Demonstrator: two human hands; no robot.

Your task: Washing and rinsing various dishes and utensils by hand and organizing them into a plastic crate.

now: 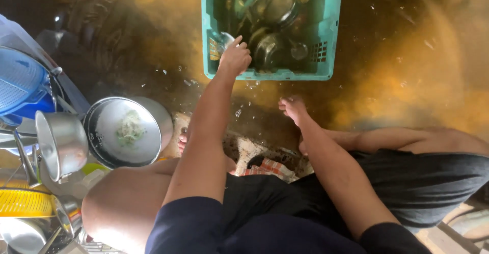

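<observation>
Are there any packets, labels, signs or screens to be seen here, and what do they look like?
No packets, signs or screens show.
Glass: in the left hand, at the near left corner of the teal crate; clear, with a yellow and orange printed patch on its side, too blurred to tell more.
Right hand: empty, over the wet floor.

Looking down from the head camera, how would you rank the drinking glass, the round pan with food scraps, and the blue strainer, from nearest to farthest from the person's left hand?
1. The drinking glass, in the teal crate: the left hand is touching it.
2. The round pan with food scraps, on the floor below and to the left of that hand.
3. The blue strainer, at the far left edge.
</observation>
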